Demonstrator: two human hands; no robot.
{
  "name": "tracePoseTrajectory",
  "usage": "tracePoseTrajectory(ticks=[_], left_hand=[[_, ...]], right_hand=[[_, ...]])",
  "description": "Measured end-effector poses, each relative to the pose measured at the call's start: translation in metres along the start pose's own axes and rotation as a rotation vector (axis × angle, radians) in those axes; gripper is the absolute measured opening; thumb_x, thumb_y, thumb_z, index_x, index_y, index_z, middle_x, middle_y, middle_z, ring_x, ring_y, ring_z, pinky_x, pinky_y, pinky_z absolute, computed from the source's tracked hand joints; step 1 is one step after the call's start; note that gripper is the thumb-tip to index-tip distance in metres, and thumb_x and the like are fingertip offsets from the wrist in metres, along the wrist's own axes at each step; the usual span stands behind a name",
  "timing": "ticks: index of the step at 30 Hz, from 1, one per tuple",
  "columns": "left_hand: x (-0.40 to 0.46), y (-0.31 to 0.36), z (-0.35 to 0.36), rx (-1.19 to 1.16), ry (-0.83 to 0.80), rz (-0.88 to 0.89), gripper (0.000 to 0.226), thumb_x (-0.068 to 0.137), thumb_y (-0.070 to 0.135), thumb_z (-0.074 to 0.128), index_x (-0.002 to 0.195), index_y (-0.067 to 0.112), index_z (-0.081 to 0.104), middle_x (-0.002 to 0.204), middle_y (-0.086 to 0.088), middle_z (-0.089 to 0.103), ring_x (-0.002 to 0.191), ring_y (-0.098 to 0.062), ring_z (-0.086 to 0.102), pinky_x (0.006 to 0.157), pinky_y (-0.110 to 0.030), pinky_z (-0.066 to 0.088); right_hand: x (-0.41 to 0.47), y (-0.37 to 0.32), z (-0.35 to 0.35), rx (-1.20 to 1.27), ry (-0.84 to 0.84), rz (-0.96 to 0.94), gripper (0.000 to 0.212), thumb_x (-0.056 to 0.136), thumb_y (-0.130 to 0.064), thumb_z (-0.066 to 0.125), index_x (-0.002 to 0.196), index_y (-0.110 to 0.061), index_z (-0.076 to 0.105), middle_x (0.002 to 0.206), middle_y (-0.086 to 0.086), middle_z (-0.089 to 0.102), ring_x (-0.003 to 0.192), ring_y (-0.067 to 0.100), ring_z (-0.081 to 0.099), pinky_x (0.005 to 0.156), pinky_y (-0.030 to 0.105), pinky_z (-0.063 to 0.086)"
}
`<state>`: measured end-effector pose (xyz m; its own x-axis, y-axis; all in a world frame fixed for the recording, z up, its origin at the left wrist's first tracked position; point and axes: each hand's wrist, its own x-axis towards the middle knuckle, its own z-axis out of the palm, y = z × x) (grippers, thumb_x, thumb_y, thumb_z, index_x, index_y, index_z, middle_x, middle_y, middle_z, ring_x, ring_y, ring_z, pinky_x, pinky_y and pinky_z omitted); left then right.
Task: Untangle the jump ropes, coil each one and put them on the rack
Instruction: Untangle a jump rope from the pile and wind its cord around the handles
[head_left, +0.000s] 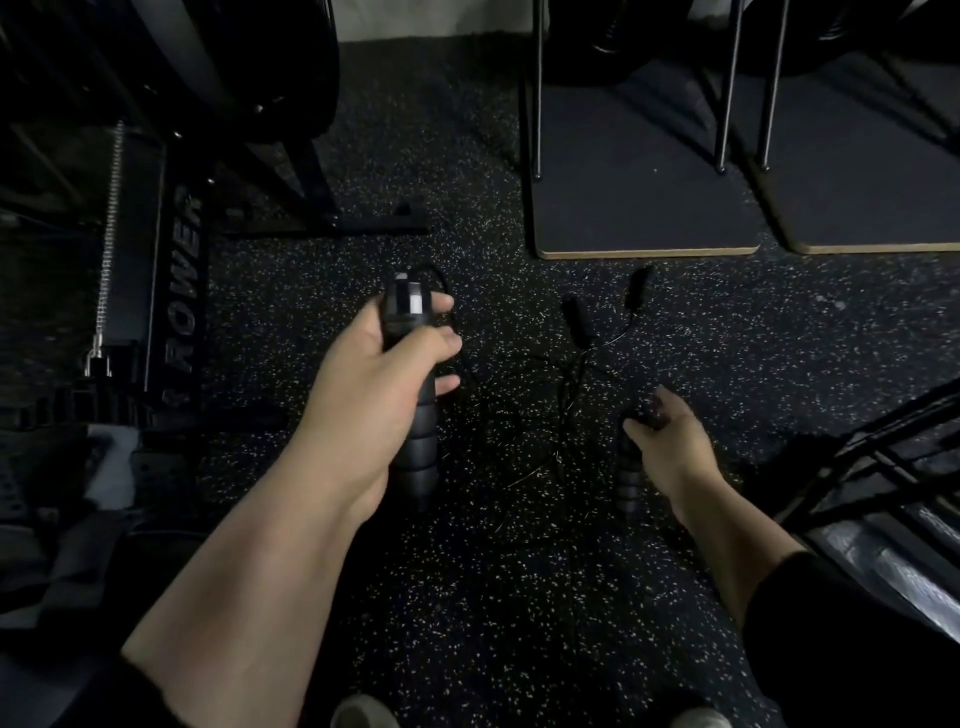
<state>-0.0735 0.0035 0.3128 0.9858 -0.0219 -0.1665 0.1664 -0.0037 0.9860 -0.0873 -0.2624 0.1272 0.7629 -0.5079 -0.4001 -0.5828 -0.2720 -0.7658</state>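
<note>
Left hand (387, 364) clamped round ribbed handle (413, 415); right hand (670, 441) gripping second handle (629, 478). Cord tangle (556, 395) on floor (519, 597) between hands, slim handles (602, 317) beyond. Handles best drawn apart slowly, knot watched, snags eased, not yanked.

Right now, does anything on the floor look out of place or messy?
Yes. The thin black cords lie crossed in a tangle on the speckled floor, between the ribbed handle in the left hand and the handle under the right hand.
</note>
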Motion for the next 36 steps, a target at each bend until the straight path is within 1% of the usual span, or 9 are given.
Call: tracePoseTrajectory(ticks=[7, 10, 13, 16, 20, 25, 31, 34, 36], left_hand=[[-0.015, 0.012, 0.015, -0.234, -0.243, 0.042, 0.028, 0.096, -0.008, 0.046, 0.108, 0.011, 0.063, 0.135, 0.001, 0.068, 0.125, -0.018, 0.065, 0.110, -0.051, 0.047], [-0.024, 0.018, 0.018, -0.394, -0.451, 0.083, 0.021, 0.082, -0.001, 0.053, 0.100, 0.011, 0.058, 0.142, -0.008, 0.063, 0.132, -0.027, 0.060, 0.113, -0.054, 0.043], [-0.028, 0.033, 0.015, -0.599, -0.647, 0.121, 0.025, 0.071, 0.007, 0.066, 0.094, 0.012, 0.057, 0.145, -0.017, 0.058, 0.136, -0.036, 0.055, 0.112, -0.053, 0.044], [-0.027, 0.041, 0.006, -0.463, -0.432, 0.152, 0.015, 0.087, 0.001, 0.058, 0.094, 0.015, 0.057, 0.134, -0.010, 0.068, 0.122, -0.032, 0.066, 0.101, -0.047, 0.055], [-0.016, 0.027, -0.004, -0.137, 0.008, -0.047, 0.017, 0.094, 0.008, 0.067, 0.108, 0.012, 0.059, 0.113, -0.008, 0.077, 0.092, -0.027, 0.078, 0.088, -0.046, 0.062], [-0.011, 0.021, 0.004, -0.037, 0.005, -0.166, 0.023, 0.091, 0.019, 0.077, 0.111, 0.016, 0.067, 0.112, -0.003, 0.076, 0.083, -0.025, 0.078, 0.080, -0.043, 0.062], [-0.011, 0.026, 0.031, 0.020, -0.176, -0.052, 0.053, 0.095, 0.009, 0.068, 0.142, 0.029, 0.055, 0.101, 0.030, 0.070, 0.083, -0.016, 0.073, 0.075, -0.033, 0.058], [-0.010, 0.025, 0.040, -0.009, -0.234, -0.066, 0.027, 0.093, 0.010, 0.069, 0.118, 0.019, 0.068, 0.107, 0.008, 0.077, 0.084, -0.020, 0.074, 0.077, -0.035, 0.059], [-0.010, 0.024, 0.042, -0.031, -0.179, -0.094, 0.003, 0.092, 0.010, 0.068, 0.095, 0.012, 0.068, 0.087, -0.003, 0.075, 0.075, -0.022, 0.071, 0.074, -0.036, 0.059]], right_hand=[[-0.047, -0.064, 0.030, -0.048, -0.432, -0.430, 0.084, 0.090, -0.051, 0.072, 0.158, -0.046, 0.022, 0.101, -0.006, 0.067, 0.083, 0.007, 0.063, 0.074, 0.026, 0.050], [-0.055, -0.077, 0.048, -0.041, -0.420, -0.470, 0.045, 0.096, -0.047, 0.065, 0.138, -0.034, 0.055, 0.085, 0.000, 0.070, 0.073, 0.016, 0.066, 0.071, 0.038, 0.056], [-0.053, -0.079, 0.047, -0.053, -0.221, -0.343, 0.027, 0.106, -0.038, 0.051, 0.118, -0.019, 0.067, 0.087, -0.006, 0.069, 0.072, 0.010, 0.063, 0.066, 0.029, 0.049], [-0.051, -0.099, 0.019, 0.045, -0.121, -0.273, 0.026, 0.110, -0.033, 0.044, 0.105, -0.021, 0.066, 0.095, 0.002, 0.073, 0.070, 0.009, 0.061, 0.061, 0.027, 0.049], [-0.078, -0.178, -0.037, 0.013, 0.081, -0.604, 0.033, 0.110, -0.038, 0.041, 0.099, -0.021, 0.068, 0.078, -0.005, 0.066, 0.060, 0.003, 0.057, 0.051, 0.019, 0.043], [-0.131, -0.256, -0.081, 0.166, 0.080, -0.912, 0.035, 0.110, -0.034, 0.043, 0.086, -0.020, 0.064, 0.061, -0.007, 0.059, 0.059, 0.009, 0.061, 0.059, 0.026, 0.048], [-0.175, -0.286, -0.099, 0.265, -0.100, -1.053, 0.038, 0.110, -0.029, 0.046, 0.078, -0.014, 0.062, 0.056, 0.001, 0.056, 0.050, 0.010, 0.059, 0.066, 0.038, 0.059], [-0.180, -0.285, -0.101, 0.290, -0.140, -1.048, 0.036, 0.109, -0.028, 0.047, 0.080, -0.014, 0.062, 0.059, 0.002, 0.059, 0.051, 0.011, 0.060, 0.070, 0.043, 0.060], [-0.179, -0.280, -0.103, 0.285, -0.142, -1.029, 0.030, 0.109, -0.030, 0.048, 0.091, -0.015, 0.066, 0.059, -0.001, 0.064, 0.056, 0.019, 0.064, 0.070, 0.037, 0.058]])
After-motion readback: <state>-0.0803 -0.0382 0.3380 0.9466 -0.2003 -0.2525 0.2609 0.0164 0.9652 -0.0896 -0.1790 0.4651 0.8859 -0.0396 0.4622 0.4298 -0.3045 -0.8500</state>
